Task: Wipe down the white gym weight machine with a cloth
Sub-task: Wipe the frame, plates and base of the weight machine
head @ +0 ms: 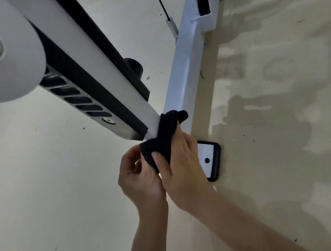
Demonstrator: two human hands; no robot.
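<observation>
Cloth [163, 138] is pressing on the near end of the white machine bar [97, 56]; my right hand [183, 165] is gripping it, my left hand [137, 178] is pinching its edge.

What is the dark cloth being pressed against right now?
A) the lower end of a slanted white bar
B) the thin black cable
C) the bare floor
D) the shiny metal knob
A: the right hand grips the cloth and holds it against the bottom end of the slanted white bar of the machine.
</observation>
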